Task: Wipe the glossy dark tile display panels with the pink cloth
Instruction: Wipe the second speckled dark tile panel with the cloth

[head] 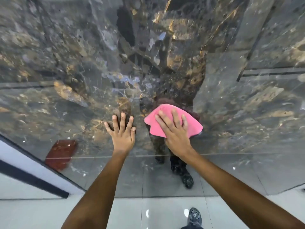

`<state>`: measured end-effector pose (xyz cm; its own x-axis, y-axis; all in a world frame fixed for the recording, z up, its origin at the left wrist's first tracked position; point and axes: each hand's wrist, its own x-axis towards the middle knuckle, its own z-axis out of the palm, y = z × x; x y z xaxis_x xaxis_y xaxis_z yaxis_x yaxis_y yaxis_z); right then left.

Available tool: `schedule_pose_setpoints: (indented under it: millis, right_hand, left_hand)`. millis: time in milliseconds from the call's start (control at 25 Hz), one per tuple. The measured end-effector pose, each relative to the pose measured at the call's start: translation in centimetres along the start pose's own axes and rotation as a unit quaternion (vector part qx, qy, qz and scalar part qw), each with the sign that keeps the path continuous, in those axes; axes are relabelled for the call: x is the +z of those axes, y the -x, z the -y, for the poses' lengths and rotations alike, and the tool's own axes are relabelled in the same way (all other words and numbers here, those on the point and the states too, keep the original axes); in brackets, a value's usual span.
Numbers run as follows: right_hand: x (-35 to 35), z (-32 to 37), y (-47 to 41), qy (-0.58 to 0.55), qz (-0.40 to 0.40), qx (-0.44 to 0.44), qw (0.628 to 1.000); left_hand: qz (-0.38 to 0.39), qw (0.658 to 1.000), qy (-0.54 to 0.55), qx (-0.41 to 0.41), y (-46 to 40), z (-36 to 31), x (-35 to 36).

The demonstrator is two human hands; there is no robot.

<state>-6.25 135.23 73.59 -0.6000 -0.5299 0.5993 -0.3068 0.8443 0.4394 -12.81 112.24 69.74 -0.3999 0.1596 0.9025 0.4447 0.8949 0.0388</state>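
Observation:
A glossy dark marble-patterned tile panel (82,63) with gold and grey veins stands upright and fills most of the view. My right hand (175,131) presses the pink cloth (165,116) flat against the panel with spread straight fingers, near the panel's lower middle. My left hand (122,129) rests flat on the bare panel just left of the cloth, fingers straight and pointing up. The cloth's lower right part lies under my right palm. My reflection shows dimly in the tile.
The panel's bottom edge meets a pale glossy tiled floor (132,212). A white frame with a dark strip (29,176) runs along the lower left. A reddish tile reflection (61,152) shows low on the panel. My grey shoe (194,217) stands on the floor.

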Motion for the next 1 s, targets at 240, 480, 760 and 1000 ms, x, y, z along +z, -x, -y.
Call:
schedule_pose_setpoints:
  millis: [240,480,760,1000]
  right_hand:
    - [8.1,3.4,7.6,0.096,0.218,-0.357,0.903]
    - [5.3,-0.7,10.0,0.055,0.129,-0.225,0.964]
    - [3.1,-4.9,10.2,0.018,0.013,-0.085,0.996]
    - [1.7,-5.4,9.2,0.102,0.067,-0.236,0.964]
  left_hand:
    - [-0.001,1.000,-0.007,-0.016,0.1,-0.4,0.4]
    - [0.018,0.999,0.000,-0.038,0.1,-0.9,0.1]
    - [-0.002,0.995,0.038,-0.095,0.4,-2.2,0.6]
    - [0.019,0.972,0.088,-0.217,-0.8,-7.3,-1.8]
